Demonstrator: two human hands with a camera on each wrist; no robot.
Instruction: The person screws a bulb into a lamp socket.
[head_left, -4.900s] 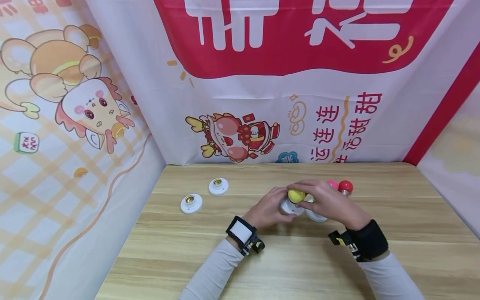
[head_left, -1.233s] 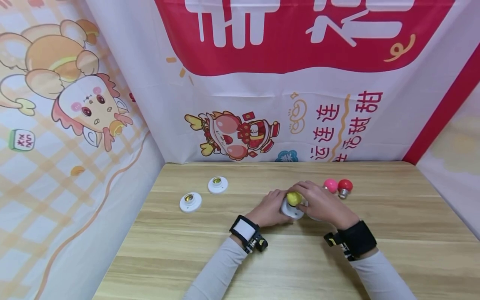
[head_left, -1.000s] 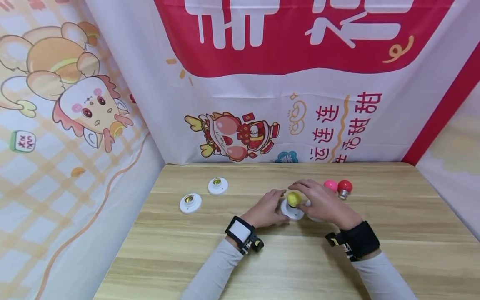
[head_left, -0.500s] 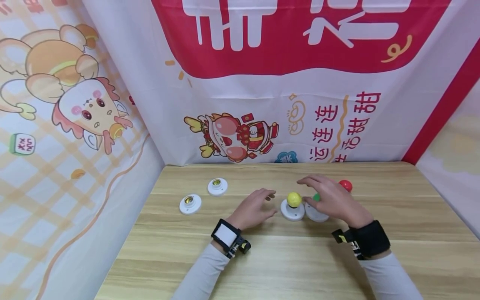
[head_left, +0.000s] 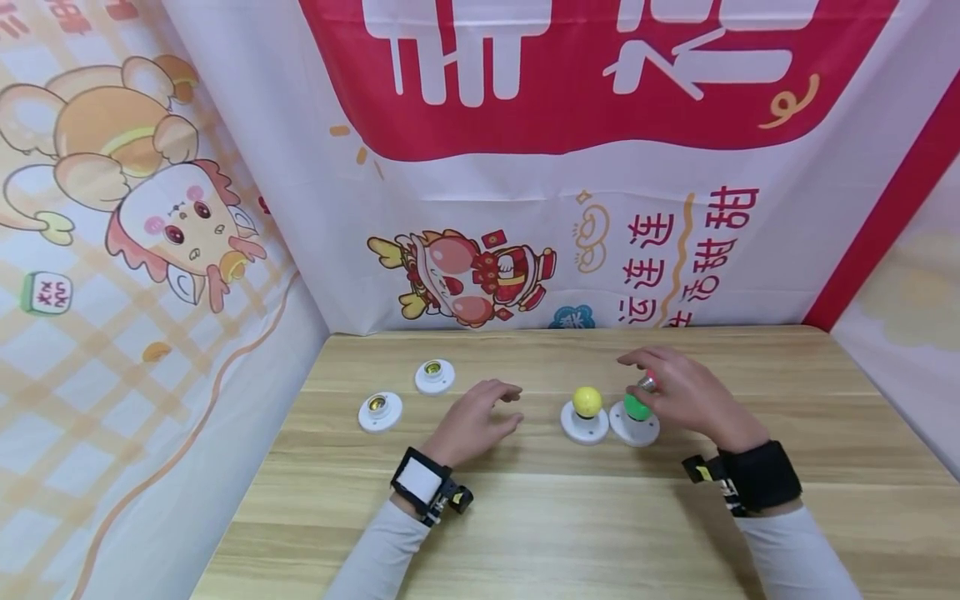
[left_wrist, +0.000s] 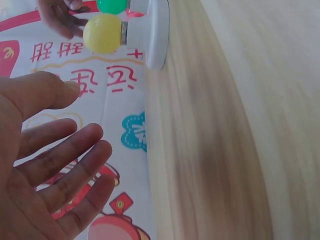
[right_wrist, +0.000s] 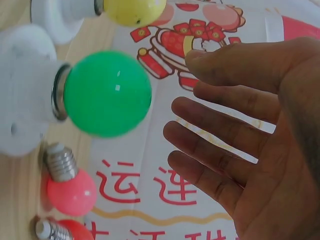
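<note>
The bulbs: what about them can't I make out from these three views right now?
Red bulb: right wrist view, cut off by the bottom edge; head view, hidden behind the right hand.
Pink bulb: head view, mostly covered by that hand.
Green bulb: left wrist view, cut by the top edge.
Its tightness: right wrist view, thread mostly hidden inside the white holder.

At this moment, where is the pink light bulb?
In the right wrist view, the pink light bulb lies on the wooden table at lower left, between the green bulb and the red bulb.
</note>
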